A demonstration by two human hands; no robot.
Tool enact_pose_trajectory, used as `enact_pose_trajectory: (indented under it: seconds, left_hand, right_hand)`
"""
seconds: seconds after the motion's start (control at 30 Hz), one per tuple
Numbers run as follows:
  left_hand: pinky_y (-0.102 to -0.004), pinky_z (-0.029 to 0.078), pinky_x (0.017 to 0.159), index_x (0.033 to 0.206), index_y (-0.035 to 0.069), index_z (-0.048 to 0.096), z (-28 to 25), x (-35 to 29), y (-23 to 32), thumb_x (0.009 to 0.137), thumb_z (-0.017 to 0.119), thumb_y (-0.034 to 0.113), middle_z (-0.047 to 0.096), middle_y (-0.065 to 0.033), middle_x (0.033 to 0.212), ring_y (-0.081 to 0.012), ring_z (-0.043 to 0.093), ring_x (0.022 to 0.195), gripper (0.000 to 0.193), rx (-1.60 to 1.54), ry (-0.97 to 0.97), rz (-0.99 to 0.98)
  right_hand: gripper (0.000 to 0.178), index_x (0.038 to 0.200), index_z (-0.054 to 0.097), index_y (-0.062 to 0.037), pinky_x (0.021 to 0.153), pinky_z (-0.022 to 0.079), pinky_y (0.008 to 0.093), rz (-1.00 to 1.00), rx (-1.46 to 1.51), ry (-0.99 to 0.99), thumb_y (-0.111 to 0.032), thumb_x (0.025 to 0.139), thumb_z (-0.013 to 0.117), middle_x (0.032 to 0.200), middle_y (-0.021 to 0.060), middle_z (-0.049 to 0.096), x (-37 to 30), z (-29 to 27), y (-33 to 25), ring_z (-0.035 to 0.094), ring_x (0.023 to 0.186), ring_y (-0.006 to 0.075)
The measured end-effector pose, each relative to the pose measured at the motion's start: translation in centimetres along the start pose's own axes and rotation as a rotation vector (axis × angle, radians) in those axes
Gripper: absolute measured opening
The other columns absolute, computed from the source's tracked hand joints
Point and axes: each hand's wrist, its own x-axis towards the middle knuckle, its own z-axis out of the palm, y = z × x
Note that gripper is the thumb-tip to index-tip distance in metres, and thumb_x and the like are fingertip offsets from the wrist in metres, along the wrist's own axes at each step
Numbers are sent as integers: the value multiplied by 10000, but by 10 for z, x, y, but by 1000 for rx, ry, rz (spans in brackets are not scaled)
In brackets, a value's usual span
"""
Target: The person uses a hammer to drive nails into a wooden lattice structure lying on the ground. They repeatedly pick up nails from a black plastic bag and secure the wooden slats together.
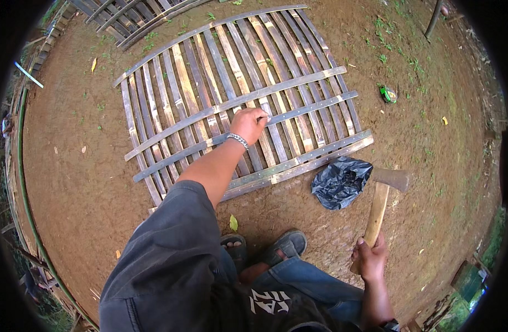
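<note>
A slatted panel of bamboo strips (305, 82) lies flat on the ground in front of me, with several cross strips over its slats. My left hand (248, 126) is closed in a pinch at one of the middle cross strips; whatever lies between the fingertips is too small to make out. At the lower right, my right hand (371, 257) grips the lower part of a hatchet's wooden handle (377, 213). The hatchet's metal head (392, 178) points away from me, beside a crumpled black plastic bag (337, 188) near the panel's near right corner.
On the dirt right of the panel lies a round green and black object (387, 94), perhaps a tape measure. Another slatted panel (136, 22) is at the far left. A green hose (22, 160) runs along the left side. My sandalled feet (284, 249) are just below the panel.
</note>
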Motion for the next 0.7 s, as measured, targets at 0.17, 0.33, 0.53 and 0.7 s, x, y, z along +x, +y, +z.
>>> enact_pose_trajectory:
  seconds: [0.17,0.33,0.53,0.7]
  left_hand:
    - [-433,487,904,917,83,739,11,3,-25,884,708,161,712,-86,981,-306,656,977,90,53,-71,185]
    - [-408,449,899,930,106,720,15,0,-26,887,695,154,695,-46,1016,-264,643,1004,69,96,-69,228]
    - [-412,453,890,897,104,706,14,-1,-22,882,706,164,695,-35,1005,-251,647,982,62,100,-53,202]
    - [-390,442,907,919,106,708,18,-1,-22,908,695,196,678,-15,989,-219,630,973,92,147,-41,248]
  right_hand:
    - [243,1139,451,-40,497,487,287,100,-60,-44,-7,959,611,752,26,551,3,11,2,559,565,125]
    - [287,1191,453,-35,486,469,277,157,-77,-65,7,953,609,739,24,549,13,16,8,544,542,120]
    - [522,1432,400,-7,498,445,259,235,-148,-95,-13,961,626,766,14,551,24,38,11,533,579,96]
    - [577,1490,391,-25,682,523,320,75,-318,-266,-53,971,642,947,85,624,52,67,37,633,771,192]
